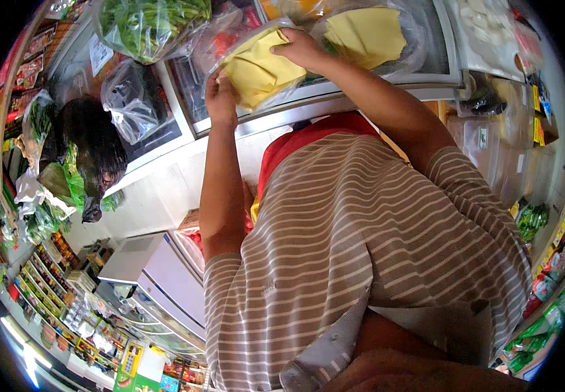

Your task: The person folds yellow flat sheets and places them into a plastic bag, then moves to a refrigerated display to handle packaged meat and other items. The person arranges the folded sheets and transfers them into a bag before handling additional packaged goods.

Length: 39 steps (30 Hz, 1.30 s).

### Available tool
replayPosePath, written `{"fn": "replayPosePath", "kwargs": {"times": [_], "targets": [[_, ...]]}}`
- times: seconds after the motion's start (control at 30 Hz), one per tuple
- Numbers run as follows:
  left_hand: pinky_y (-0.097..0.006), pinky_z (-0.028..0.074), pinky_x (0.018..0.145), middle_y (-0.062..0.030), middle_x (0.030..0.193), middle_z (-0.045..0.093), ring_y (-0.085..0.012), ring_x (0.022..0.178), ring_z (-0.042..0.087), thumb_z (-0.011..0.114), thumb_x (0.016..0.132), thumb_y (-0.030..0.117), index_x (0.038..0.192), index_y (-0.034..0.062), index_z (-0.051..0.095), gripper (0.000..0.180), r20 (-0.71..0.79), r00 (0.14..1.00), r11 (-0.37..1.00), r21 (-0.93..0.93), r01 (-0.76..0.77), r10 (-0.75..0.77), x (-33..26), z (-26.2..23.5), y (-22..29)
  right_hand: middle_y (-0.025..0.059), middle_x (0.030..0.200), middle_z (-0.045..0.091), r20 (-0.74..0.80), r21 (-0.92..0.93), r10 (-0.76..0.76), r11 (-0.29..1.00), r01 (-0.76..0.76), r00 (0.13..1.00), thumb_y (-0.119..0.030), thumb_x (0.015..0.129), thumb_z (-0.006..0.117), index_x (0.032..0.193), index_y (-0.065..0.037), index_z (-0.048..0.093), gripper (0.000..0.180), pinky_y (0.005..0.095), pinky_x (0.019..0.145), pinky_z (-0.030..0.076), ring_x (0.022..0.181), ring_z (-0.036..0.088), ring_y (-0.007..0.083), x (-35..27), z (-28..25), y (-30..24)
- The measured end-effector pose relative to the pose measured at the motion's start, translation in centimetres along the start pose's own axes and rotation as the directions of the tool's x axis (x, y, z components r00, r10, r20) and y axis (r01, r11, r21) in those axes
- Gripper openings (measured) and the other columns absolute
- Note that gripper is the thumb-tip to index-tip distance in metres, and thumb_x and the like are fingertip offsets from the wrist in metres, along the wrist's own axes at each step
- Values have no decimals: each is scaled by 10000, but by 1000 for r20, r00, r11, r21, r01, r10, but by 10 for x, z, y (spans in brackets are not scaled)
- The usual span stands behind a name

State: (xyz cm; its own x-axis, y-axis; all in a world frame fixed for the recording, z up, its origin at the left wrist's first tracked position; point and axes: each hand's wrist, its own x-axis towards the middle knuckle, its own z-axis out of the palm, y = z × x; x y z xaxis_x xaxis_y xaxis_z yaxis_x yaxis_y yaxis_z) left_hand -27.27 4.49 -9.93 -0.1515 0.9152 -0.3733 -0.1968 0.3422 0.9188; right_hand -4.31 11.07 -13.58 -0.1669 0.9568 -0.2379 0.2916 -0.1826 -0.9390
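Observation:
Both my hands hold a stack of thin yellow sheets [263,68] in a see-through plastic bag, above a glass-topped chest [282,104]. The left edge is pinched by my left hand [221,95], its thumb on top. At the upper right corner my right hand [297,49] grips with its thumb over the sheets and its fingers largely hidden. Just right of this lies a second stack of yellow sheets [364,38] in another plastic bag. A bag with red contents [223,44] is partly covered behind the held stack.
Bagged leafy greens [155,26] lie at the far left of the chest, near a knotted plastic bag [132,108]. A dark bag [93,144] hangs at the left. Plastic tubs [491,144] stand at the right. A white appliance [155,268] and stocked shelves are at lower left.

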Motion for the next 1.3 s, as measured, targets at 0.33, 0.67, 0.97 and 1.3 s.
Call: {"fn": "replayPosePath", "kwargs": {"times": [0.33,0.67,0.97,1.3], "targets": [[-267,500,789,-86,1082,654,-138,879,613,679,920,67,1368,17,507,483,16,998,997,39,-60,59,-10,-4,1,98,1013,709,74,-330,-219,915,231,973,-186,898,708,1215,-55,641,349,327,798,531,880,672,174,-13,-36,-50],[-361,500,938,-122,1134,704,-275,1090,645,578,783,-120,1177,114,700,475,635,645,634,299,-713,425,-88,46,42,171,989,684,39,-645,-522,638,421,852,-26,946,575,1244,-18,632,303,285,703,504,774,641,192,-101,-140,-234],[-389,507,940,-119,1114,719,-305,1064,664,574,710,-147,1093,57,700,451,649,641,679,252,-690,411,-125,48,61,93,872,685,176,46,-247,969,243,953,-221,982,614,1141,-52,654,236,318,694,517,768,625,125,-46,-43,-154],[-282,485,908,-112,1114,693,-180,1026,640,707,898,21,1128,-5,676,233,464,799,828,211,-519,383,-123,54,102,94,1166,653,183,53,-104,994,95,978,-387,943,666,1237,-17,628,473,325,874,507,1000,615,153,-47,-40,-60]]}}
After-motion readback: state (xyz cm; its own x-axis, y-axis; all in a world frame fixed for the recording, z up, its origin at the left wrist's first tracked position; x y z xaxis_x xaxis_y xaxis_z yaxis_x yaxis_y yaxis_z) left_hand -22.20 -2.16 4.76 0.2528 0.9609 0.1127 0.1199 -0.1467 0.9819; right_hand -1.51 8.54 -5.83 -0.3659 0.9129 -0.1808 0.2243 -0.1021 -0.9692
